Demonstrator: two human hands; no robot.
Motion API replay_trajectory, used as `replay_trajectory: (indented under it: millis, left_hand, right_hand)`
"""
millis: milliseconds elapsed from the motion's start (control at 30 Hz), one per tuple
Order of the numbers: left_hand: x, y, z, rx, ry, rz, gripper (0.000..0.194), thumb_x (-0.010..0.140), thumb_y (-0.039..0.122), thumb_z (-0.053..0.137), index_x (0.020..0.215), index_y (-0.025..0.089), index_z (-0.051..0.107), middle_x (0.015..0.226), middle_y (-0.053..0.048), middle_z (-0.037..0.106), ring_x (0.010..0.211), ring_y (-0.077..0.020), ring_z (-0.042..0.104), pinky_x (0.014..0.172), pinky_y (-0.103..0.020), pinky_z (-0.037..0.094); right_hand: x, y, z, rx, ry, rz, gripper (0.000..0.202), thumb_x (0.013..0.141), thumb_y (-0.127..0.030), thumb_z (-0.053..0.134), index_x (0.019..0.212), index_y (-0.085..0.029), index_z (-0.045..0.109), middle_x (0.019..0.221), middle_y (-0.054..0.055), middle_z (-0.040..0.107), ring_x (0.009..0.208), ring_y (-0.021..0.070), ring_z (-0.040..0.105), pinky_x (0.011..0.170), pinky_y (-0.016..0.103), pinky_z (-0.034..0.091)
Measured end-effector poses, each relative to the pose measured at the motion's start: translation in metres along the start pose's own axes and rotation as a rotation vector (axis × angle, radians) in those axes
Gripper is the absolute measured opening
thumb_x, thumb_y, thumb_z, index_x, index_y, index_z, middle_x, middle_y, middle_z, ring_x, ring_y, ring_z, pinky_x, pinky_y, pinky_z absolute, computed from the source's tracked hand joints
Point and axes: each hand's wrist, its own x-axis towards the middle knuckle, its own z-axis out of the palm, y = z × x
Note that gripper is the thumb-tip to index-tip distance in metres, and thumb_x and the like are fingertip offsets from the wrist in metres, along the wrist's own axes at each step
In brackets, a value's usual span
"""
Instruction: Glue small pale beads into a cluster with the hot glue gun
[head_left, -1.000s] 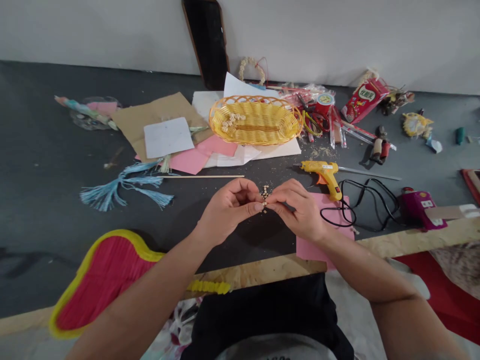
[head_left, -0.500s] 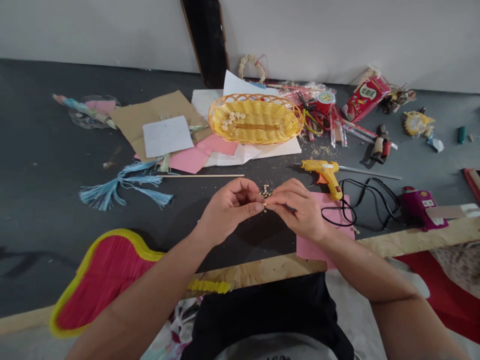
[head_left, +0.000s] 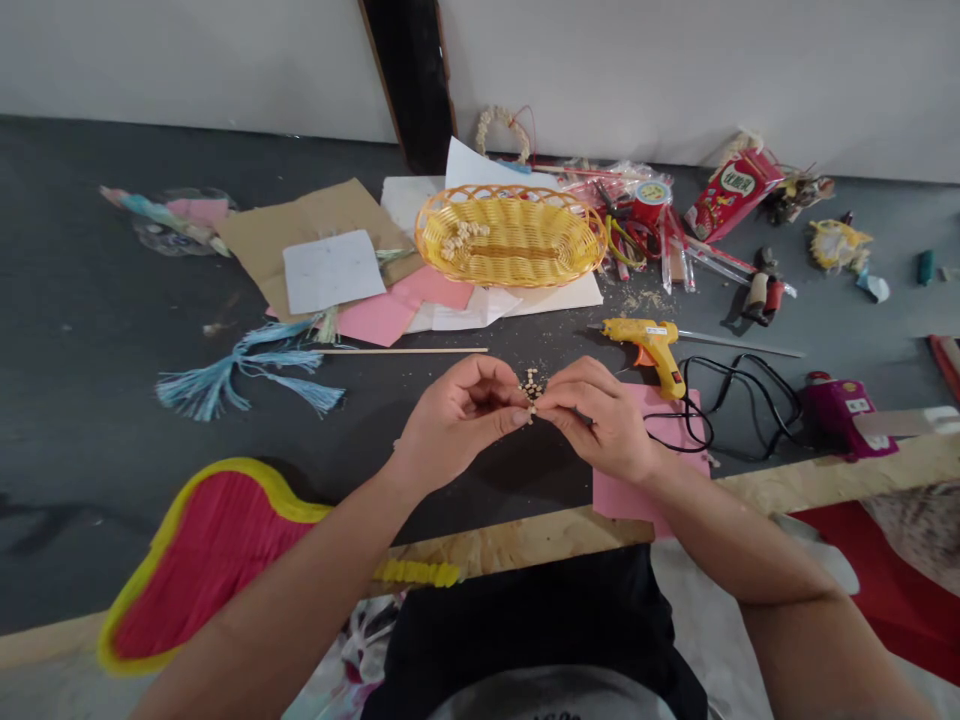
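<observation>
My left hand (head_left: 474, 405) and my right hand (head_left: 596, 415) meet at the fingertips over the dark table, both closed in a pinch. Between the two thumbs and index fingers is a small pale beige piece (head_left: 532, 410), too small to name. Just beyond the fingertips lie several small beige bits (head_left: 531, 380) on the table, partly hidden by the fingers. A pink sheet (head_left: 626, 492) lies under my right wrist. To the right of that hand rests a yellow glue gun (head_left: 654, 350).
A yellow wicker basket (head_left: 517, 240) with beige pieces stands at the back on papers. Blue tassels (head_left: 247, 370) and a thin stick (head_left: 409, 351) lie left. A red shape with yellow edging (head_left: 217, 550) is front left. Black cable (head_left: 739, 385), pliers (head_left: 763, 290) and a purple box (head_left: 847, 415) are right.
Both hands stay almost where they were, still pinched together. The fingertips have shifted very slightly around the small piece. Nothing else on the table has visibly moved.
</observation>
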Motion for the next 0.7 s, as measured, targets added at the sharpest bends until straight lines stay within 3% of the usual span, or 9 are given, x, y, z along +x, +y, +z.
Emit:
replay_trajectory:
  millis: [433, 700]
  left_hand:
    - [-0.0021, -0.0011, 0.0013, 0.082, 0.019, 0.049, 0.030, 0.067, 0.024, 0.087, 0.084, 0.020, 0.062, 0.077, -0.002, 0.072, 0.072, -0.0147, 0.069, 0.066, -0.024, 0.054]
    - [-0.0005, -0.0029, -0.0008, -0.043, 0.011, -0.019, 0.032, 0.064, 0.022, 0.090, 0.084, 0.019, 0.064, 0.074, 0.000, 0.071, 0.068, -0.0120, 0.066, 0.064, -0.021, 0.054]
  right_hand:
    - [-0.0002, 0.0017, 0.0024, -0.011, -0.033, -0.028, 0.012, 0.098, -0.017, 0.055, 0.094, -0.023, 0.064, 0.087, 0.004, 0.071, 0.084, 0.0172, 0.066, 0.077, 0.034, 0.054]
    - [0.0001, 0.0010, -0.0002, 0.037, -0.013, 0.005, 0.011, 0.097, -0.018, 0.058, 0.104, -0.024, 0.065, 0.090, 0.005, 0.071, 0.088, 0.0180, 0.067, 0.076, 0.034, 0.056]
